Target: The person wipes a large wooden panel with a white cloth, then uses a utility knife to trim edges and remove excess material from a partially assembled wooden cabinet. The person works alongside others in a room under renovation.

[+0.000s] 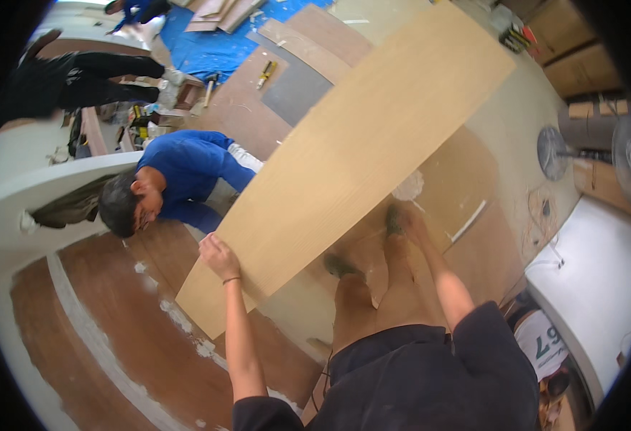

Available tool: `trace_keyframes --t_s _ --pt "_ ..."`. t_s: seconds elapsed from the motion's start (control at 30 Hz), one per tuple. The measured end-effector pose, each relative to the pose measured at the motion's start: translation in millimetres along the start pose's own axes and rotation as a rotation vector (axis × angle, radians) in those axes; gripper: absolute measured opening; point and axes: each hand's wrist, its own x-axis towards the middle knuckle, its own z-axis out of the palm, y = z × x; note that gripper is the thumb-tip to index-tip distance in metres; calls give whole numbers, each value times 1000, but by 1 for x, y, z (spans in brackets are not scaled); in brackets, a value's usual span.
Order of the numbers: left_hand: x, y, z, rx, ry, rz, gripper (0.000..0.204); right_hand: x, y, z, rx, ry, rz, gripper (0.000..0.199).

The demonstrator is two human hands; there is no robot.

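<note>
A long, pale wood veneer sheet [358,136] stretches diagonally from the lower left to the upper right in front of me. My left hand [218,257] grips its far edge near the left end, fingers closed over the border. Below the sheet's near edge, my right hand [410,214] shows only in part beside my leg and dark shoe; its fingers are hidden, and whether it touches the sheet cannot be made out. Under the sheet's left end lies a curved brown wood surface [114,309] with white filler along its seams.
A person in a blue top [186,169] bends close to the sheet's far side. Flat boards [305,93], a hammer [210,90] and a blue tarp [186,54] lie beyond. On the right are a fan [553,153], a white panel [588,280] and another person [542,348].
</note>
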Motion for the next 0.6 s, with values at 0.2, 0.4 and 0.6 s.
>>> trace_keyframes --t_s 0.2,0.4,0.6 --pt "-17 -13 -4 -6 234 -115 35 -104 63 -58 -230 -138 116 42" --pt "-89 -139 -46 101 318 -715 46 -182 78 -75 -75 137 315 57" --pt "-172 -246 -50 -21 173 -928 49 -206 80 -27 6 238 341 59"
